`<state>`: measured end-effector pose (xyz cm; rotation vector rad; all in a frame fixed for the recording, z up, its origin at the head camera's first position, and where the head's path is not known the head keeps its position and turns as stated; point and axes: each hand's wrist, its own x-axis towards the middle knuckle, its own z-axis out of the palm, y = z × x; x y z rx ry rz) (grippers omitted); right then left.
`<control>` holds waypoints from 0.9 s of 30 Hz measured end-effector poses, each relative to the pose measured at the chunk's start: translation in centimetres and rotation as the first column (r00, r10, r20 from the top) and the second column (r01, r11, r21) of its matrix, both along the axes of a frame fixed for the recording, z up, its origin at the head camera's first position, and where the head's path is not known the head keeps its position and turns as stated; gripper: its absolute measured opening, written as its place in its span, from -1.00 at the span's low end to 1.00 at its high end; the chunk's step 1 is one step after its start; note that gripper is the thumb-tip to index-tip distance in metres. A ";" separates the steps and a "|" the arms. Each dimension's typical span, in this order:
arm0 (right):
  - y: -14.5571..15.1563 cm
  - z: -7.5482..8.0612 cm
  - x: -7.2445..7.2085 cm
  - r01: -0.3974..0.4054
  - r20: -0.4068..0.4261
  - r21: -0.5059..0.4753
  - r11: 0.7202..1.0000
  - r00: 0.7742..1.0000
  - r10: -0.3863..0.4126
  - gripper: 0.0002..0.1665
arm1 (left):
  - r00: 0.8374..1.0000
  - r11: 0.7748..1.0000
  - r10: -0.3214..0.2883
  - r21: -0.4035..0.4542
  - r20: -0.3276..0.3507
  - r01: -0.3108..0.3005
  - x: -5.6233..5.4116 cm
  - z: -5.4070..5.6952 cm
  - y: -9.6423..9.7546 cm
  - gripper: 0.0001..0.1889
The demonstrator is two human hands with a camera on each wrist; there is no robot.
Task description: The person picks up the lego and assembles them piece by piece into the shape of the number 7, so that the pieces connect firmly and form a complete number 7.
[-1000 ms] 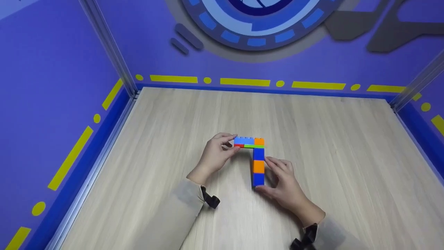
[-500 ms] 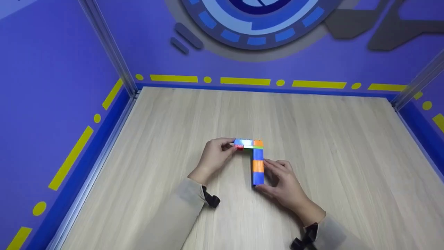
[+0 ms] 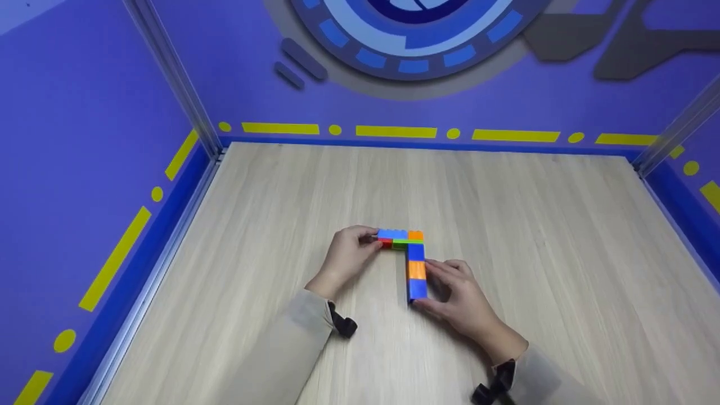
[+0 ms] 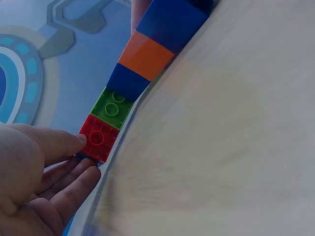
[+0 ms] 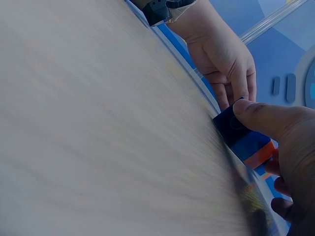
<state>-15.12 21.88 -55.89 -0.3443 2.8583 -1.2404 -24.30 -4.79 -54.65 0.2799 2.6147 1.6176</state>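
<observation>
An L-shaped assembly of toy building bricks (image 3: 416, 270) lies between my hands, its blue and orange column pointing toward me. Its short arm carries light-blue bricks (image 3: 392, 234) and an orange one, with a red brick (image 4: 96, 137) and a green brick (image 4: 112, 108) along the near side. My left hand (image 3: 347, 256) pinches the red and light-blue end, thumb on the red brick's hollow underside. With the thumb against the blue brick (image 5: 231, 125) at the near end and fingers along the right side, my right hand (image 3: 461, 301) grips the column.
The assembly is low over a wood-grain table (image 3: 270, 225). Purple-blue panels (image 3: 101, 140) with yellow markings wall in the back and sides, joined by metal corner posts (image 3: 174, 73). Black straps (image 3: 342, 323) with small devices sit at both wrists.
The far, short arm of the brick assembly has shifted slightly toward me and left, showing more of its red and green side. My left hand moved with it; the right stays nearly still.
</observation>
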 end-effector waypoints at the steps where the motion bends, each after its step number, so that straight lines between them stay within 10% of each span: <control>1: 0.0 0.0 0.0 0.000 0.000 0.001 1.000 1.000 0.000 -0.03 | 1.000 1.000 0.000 0.001 0.002 0.000 0.0 -0.1 0.0 -0.68; 12: -1.0 -0.2 -1.0 -0.024 -0.003 0.040 0.999 1.000 0.024 -0.09 | 1.000 1.000 0.007 0.012 0.016 -0.008 -0.5 -0.7 -1.2 -0.68; 21: 1.6 0.9 -0.6 -0.075 0.069 0.160 0.984 0.996 0.065 -0.13 | 1.000 0.996 0.004 -0.092 0.002 -0.004 0.6 1.2 -3.6 -0.50; 27: 7.4 2.0 -0.3 -0.030 -0.010 0.283 0.959 0.999 0.034 -0.15 | 0.992 0.895 -0.006 -0.443 -0.129 -0.052 1.3 2.8 -7.0 -0.13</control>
